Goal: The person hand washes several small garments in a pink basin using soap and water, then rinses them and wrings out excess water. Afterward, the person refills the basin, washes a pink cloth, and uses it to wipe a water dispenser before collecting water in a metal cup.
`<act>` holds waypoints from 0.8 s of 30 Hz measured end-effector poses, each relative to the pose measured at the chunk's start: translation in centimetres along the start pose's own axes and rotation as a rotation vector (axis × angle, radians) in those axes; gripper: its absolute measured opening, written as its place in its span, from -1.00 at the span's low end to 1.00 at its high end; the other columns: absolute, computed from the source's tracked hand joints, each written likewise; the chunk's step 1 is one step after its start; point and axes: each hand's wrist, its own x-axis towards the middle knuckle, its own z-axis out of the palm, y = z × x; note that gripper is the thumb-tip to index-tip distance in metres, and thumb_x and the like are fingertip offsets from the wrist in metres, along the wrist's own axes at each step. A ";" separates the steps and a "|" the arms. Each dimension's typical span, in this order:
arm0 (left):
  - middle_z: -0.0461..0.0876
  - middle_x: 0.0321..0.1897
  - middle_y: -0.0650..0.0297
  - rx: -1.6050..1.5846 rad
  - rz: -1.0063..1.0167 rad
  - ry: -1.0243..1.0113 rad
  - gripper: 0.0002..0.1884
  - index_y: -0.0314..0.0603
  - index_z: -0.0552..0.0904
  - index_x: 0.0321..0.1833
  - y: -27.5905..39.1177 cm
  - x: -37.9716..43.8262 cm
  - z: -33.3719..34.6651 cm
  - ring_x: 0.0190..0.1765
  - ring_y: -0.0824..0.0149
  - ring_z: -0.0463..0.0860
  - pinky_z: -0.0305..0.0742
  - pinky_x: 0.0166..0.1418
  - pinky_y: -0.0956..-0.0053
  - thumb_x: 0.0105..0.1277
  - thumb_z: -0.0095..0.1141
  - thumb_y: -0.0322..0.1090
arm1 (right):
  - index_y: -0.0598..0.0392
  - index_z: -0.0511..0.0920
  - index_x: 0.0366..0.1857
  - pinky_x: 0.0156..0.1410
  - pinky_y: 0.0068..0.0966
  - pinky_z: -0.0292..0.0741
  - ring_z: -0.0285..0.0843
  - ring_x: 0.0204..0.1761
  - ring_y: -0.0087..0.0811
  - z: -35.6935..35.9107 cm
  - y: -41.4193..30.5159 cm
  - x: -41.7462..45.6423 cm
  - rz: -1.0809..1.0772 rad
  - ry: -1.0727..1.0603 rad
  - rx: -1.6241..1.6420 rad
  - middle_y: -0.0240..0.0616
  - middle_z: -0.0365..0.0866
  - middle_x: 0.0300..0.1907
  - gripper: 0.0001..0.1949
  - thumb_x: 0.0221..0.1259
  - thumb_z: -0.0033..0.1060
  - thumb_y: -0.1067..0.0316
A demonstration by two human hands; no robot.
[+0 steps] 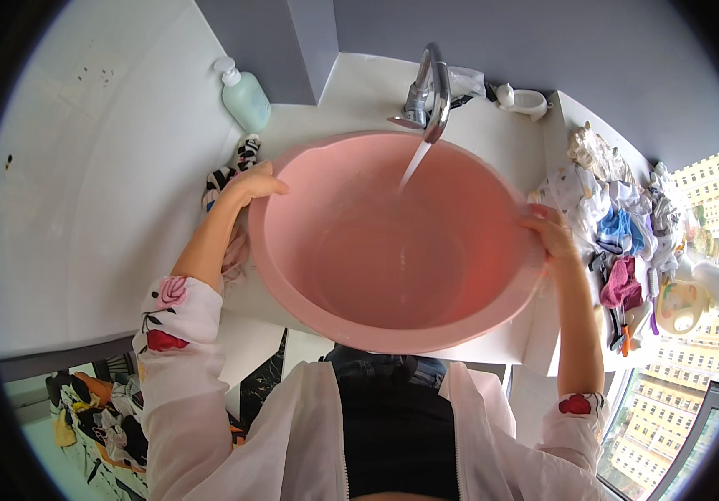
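A large pink plastic basin point(391, 250) stands on the white counter in front of me. My left hand point(256, 183) grips its left rim, thumb over the inside edge. On the opposite rim, my right hand point(547, 232) holds on with the thumb inward, slightly blurred. Water point(414, 164) runs from a chrome faucet point(436, 94) into the basin. Whether much water lies at the bottom is hard to tell. Striped black-and-white fabric point(220, 180) lies just beyond my left hand, and a pinkish cloth point(235, 253) shows beneath my left forearm.
A pale green pump bottle point(248, 100) stands at the back left. Behind the faucet is a clear plastic bag point(465, 81), with a white animal-shaped dish point(522, 102) to its right. Crumpled clothes point(616, 200) and an orange-handled tool point(625, 338) lie on the right ledge beside the window.
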 end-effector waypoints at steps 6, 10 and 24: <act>0.42 -0.07 0.10 -0.330 0.148 -0.108 -0.38 -0.38 0.29 0.09 -0.5 -2.9 3.3 0.02 0.30 0.42 0.32 0.04 0.41 -0.06 0.21 -0.32 | 0.36 0.31 0.07 -0.10 -0.54 0.48 0.52 -0.14 -0.35 -2.6 -3.8 -7.7 -0.262 -0.032 0.019 -0.05 0.50 -0.11 -0.45 -0.17 0.16 0.57; 0.44 -0.05 0.06 -0.543 0.376 0.041 -0.41 -0.39 0.26 0.06 1.3 -6.5 4.0 0.00 0.28 0.47 0.37 0.06 0.37 -0.06 0.20 -0.39 | 0.28 0.33 0.09 -0.05 -0.54 0.47 0.52 -0.14 -0.38 -3.8 -1.3 -8.6 -0.480 0.079 0.079 -0.11 0.52 -0.12 -0.43 -0.18 0.15 0.58; 0.33 0.10 -0.20 -0.329 0.344 0.086 -0.20 -0.63 0.11 0.22 3.5 -8.1 2.5 0.16 0.08 0.37 0.29 0.17 0.37 -0.09 0.12 -0.32 | 0.27 0.40 0.04 -0.11 -0.53 0.51 0.58 -0.23 -0.37 -7.4 -0.9 -7.7 -0.168 0.051 0.328 -0.09 0.58 -0.24 -0.55 -0.04 0.11 0.48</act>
